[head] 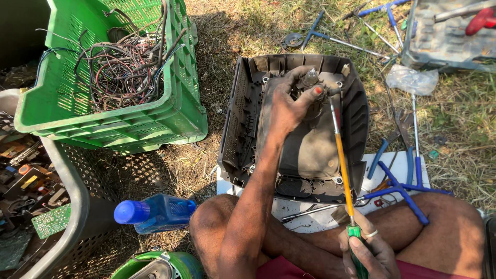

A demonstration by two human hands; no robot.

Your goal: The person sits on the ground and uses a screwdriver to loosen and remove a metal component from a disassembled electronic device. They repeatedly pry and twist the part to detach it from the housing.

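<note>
Nearest the camera, the right hand (368,248) is clamped around the green handle of a long screwdriver with a yellow shaft (342,160), fingers closed tight, a ring on one of them. Its shaft runs up and away to the neck end of a dusty grey picture tube (310,144), which sits face down inside a dark plastic television back shell (356,113) lying on a white board (413,170) on dry grass. At that neck, the left hand (289,103) grips the small glass tip and the fitting around it, fingers wrapped and thumb pressed against the side, touching the screwdriver's tip or very close to it; exact contact is hard to tell. To work well here, I judge the blade should stay low and steady while the left hand braces the neck, since the glass looks fragile. Blue T-handled wrenches (400,188) lie just beside the shell, a green plastic crate of tangled wires (124,77) stands well to the left, and a blue bottle (155,212) lies by the knee.
</note>
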